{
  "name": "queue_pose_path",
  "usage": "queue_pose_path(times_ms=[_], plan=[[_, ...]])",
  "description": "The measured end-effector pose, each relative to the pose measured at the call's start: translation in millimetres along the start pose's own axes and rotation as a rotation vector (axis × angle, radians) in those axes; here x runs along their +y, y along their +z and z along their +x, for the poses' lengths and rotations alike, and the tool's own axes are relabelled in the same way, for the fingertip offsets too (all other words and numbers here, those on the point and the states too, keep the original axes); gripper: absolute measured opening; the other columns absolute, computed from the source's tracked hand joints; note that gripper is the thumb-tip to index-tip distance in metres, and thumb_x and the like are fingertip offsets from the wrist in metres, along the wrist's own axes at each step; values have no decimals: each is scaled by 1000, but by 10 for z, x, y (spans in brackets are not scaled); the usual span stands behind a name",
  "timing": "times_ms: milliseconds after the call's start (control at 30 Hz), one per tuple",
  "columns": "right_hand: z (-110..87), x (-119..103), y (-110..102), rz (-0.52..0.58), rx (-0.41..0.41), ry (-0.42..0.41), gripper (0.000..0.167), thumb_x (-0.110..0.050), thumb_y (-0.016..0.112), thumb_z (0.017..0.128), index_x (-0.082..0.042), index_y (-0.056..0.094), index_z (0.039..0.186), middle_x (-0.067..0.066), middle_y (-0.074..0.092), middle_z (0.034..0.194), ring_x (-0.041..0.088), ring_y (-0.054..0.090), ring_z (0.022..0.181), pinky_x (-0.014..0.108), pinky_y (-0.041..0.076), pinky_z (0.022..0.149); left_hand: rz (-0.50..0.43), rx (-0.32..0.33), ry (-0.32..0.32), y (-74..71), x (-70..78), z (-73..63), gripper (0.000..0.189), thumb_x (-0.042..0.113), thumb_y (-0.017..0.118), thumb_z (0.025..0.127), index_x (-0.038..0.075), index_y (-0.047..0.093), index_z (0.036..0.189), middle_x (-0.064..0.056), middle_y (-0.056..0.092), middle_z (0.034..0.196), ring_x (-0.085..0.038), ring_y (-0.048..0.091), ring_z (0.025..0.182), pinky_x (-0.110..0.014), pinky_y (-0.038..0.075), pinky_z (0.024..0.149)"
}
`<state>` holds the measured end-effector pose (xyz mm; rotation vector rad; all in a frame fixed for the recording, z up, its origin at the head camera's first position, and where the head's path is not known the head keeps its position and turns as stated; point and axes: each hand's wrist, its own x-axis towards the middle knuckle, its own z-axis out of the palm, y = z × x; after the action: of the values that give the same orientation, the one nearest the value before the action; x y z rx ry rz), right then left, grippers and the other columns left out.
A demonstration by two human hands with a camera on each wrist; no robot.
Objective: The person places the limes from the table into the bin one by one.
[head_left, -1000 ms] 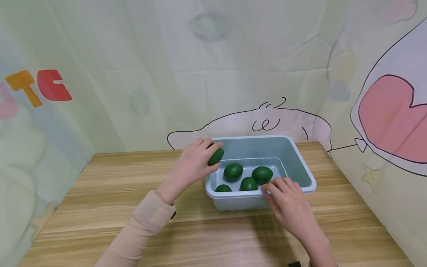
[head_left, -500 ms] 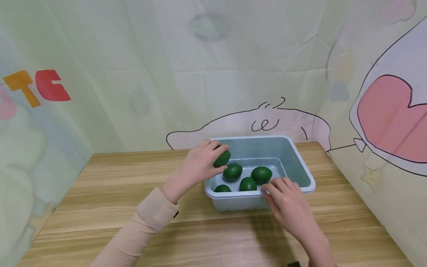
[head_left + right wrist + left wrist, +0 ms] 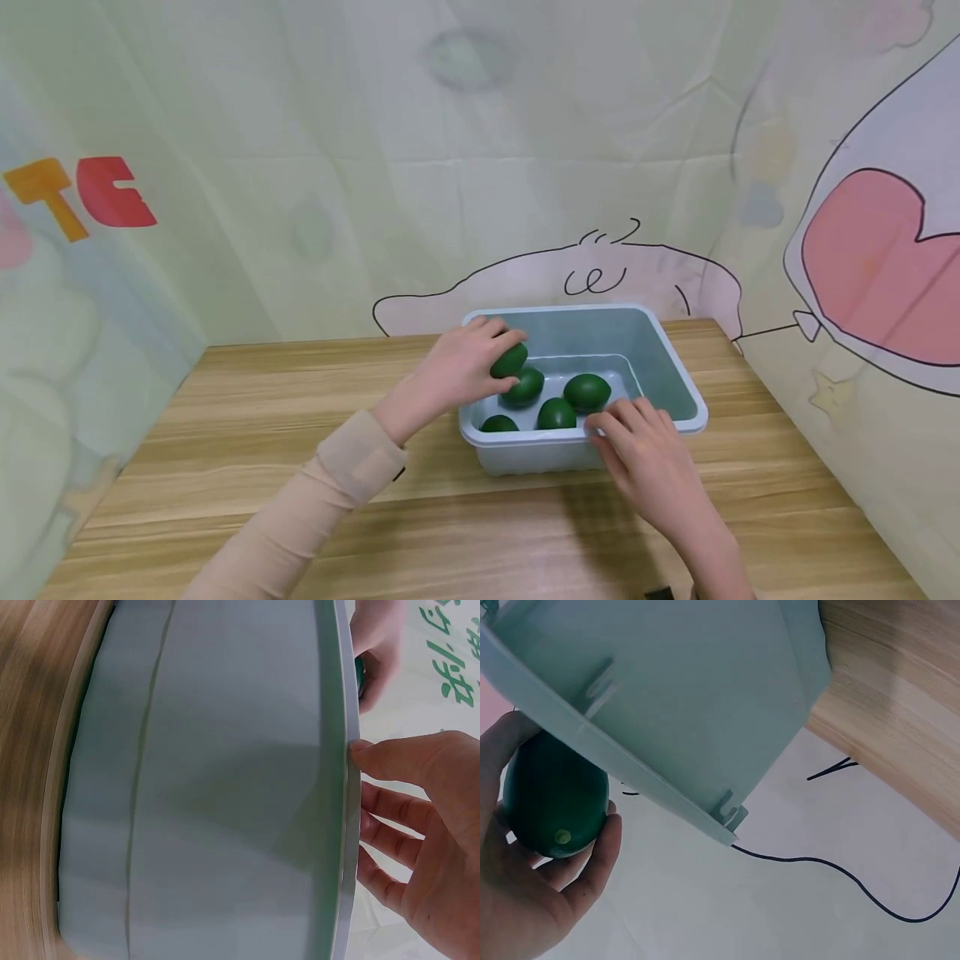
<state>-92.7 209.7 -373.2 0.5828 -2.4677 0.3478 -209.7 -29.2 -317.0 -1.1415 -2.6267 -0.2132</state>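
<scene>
My left hand (image 3: 468, 364) holds a dark green avocado (image 3: 510, 360) over the left part of a pale blue-grey plastic bin (image 3: 525, 457). In the left wrist view, the thumb and fingers curl round the avocado (image 3: 555, 799), whose pale stem spot shows. It hangs beside the bin's rim (image 3: 622, 761) there. Inside the bin lie several more avocados, among them one on the right (image 3: 587, 392) and one near the front wall (image 3: 557, 414). My right hand (image 3: 648, 458) pinches the bin's front rim, thumb outside and fingers over it, also plain in the right wrist view (image 3: 420, 825).
The bin stands on a wooden table (image 3: 300, 417), towards its back right. A printed cloth backdrop (image 3: 337, 208) hangs behind the table and along both sides.
My left hand has moved right and slightly down with the avocado, from the bin's left rim to over its inside. The right hand stays on the front rim.
</scene>
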Motion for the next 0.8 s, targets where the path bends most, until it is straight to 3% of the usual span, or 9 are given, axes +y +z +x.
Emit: queue_pose_path(times_ms=[333,567,800], plan=[[-2,-2,1,1,1,3,14,-12,73,82,-19,68,93,-5,61,88,15,49,85,31,39,72,-68,-115,-40,37,55,33,51,36,71,84,18,58,129,-2,60,119,-20,54,104,-33,54,73],[0,-5,0,1,-8,9,14,-12,73,82,-19,69,94,-4,62,89,15,50,86,30,39,71,-66,-55,-31,55,49,7,44,29,69,86,15,60,127,-2,62,115,-18,55,97,-29,51,67],[-1,-3,-3,-1,-5,4,14,-12,73,82,-19,68,93,-5,61,88,15,50,86,30,38,71,-64,-15,-15,68,48,-55,42,29,70,85,14,62,124,-2,63,112,-19,55,96,-28,51,71]])
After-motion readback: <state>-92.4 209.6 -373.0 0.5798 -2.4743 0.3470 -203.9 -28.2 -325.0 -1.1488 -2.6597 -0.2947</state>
